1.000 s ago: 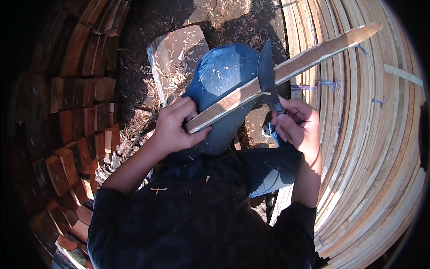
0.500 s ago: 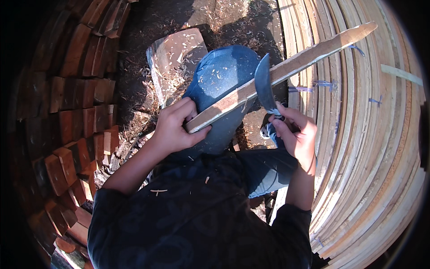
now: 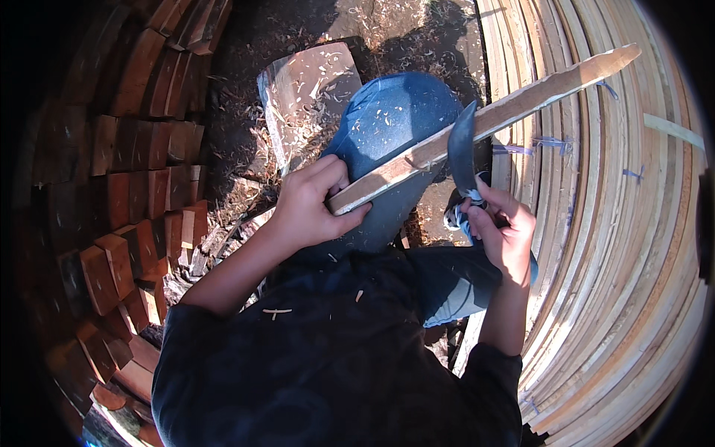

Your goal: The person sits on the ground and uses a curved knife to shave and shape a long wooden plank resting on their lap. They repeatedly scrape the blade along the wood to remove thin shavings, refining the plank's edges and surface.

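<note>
Nearest is the wearer's own torso in a black short-sleeved shirt (image 3: 335,380), with a few thin, pale wood shavings (image 3: 278,311) lying on its front. Beyond it, a raised knee in blue denim (image 3: 406,104), also dotted with shavings, sits beneath a long, narrow strip of brown wood with pale edges (image 3: 521,106). The strip slants from the lap up to the right, its far end reaching out over a stack of boards.

The left hand (image 3: 314,200) is closed around the strip's near end, thumb along the lower side. The right hand (image 3: 503,223) is curled around the handle of a knife with a dark, curved metal blade (image 3: 462,145); the handle is mostly hidden. The blade crosses the strip near its middle; whether the edge is biting cannot be told. Just left of it, a small curl of wood juts from the strip.

The shaving looks partway along: the strip's lower edge appears pale and cut, while the outer end looks rough and uneven, and the curl has not come free.

Farther off, a flat wooden block (image 3: 316,82) strewn with shavings lies on the dark ground. Reddish-brown wood pieces (image 3: 112,276) are stacked at left; long, pale boards (image 3: 603,261) fill the right.
</note>
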The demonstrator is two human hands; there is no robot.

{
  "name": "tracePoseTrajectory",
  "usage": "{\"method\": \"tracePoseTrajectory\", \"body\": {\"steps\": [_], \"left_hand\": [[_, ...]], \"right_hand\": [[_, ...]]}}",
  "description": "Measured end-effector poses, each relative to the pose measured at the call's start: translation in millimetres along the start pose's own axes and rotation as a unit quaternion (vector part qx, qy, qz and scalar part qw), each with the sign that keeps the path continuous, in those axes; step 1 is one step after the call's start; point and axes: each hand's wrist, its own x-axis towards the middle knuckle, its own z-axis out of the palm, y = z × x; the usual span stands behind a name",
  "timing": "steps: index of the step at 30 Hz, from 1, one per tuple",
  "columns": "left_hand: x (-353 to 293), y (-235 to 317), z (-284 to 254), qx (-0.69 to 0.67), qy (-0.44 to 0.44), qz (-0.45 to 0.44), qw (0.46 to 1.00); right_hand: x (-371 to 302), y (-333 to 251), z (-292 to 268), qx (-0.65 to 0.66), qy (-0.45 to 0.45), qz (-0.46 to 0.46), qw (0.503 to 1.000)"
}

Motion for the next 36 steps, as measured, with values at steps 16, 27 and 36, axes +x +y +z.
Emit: {"method": "tracePoseTrajectory", "body": {"steps": [16, 27, 36], "left_hand": [[-13.8, 8.9, -11.4, 0.069, -0.009, -0.027, 0.997], [-53.6, -27.2, -66.8, -0.063, -0.222, -0.181, 0.956], [-58.6, -25.6, -54.9, -0.047, -0.185, -0.1, 0.976]], "right_hand": [[3.2, 1.5, 5.3, 0.0, 0.04, -0.016, 0.999], [4.5, -1.7, 27.2, 0.036, 0.087, 0.013, 0.996], [-41.1, 19.0, 51.6, 0.094, 0.123, -0.02, 0.988]]}}
